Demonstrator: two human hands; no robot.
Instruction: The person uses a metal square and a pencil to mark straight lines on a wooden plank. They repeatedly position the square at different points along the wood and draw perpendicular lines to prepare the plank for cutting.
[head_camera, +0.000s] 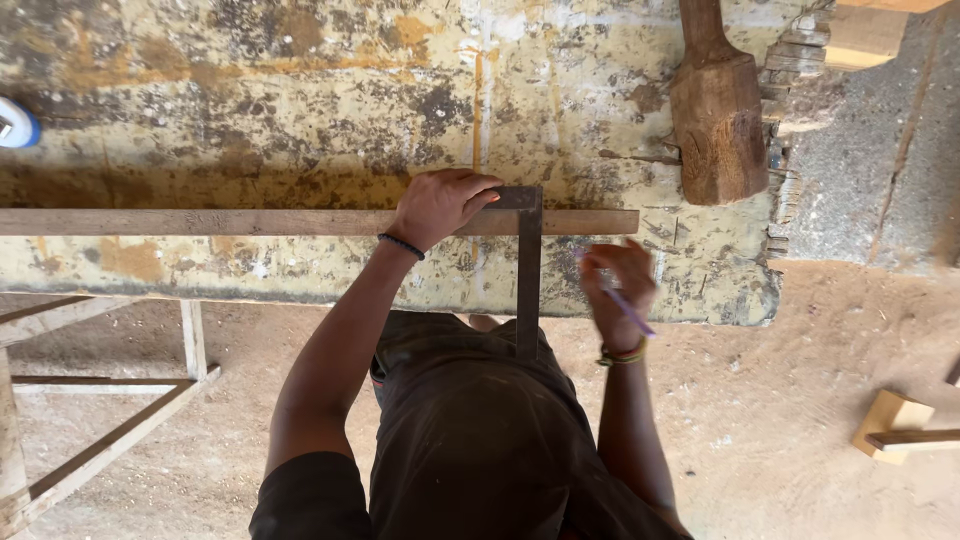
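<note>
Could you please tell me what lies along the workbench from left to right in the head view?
Blue and white round thing → left hand on the wooden strip → metal square → right hand holding a purple pencil → wooden mallet.

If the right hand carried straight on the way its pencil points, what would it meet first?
Probably the wooden strip beside the metal square; the right hand with its purple pencil aims there, though depth is unclear.

Packages: we see none on the bench or the ground.
Labels: we find none on any tool or timber.
Signs: none in our view.
Screens: none in our view.
</note>
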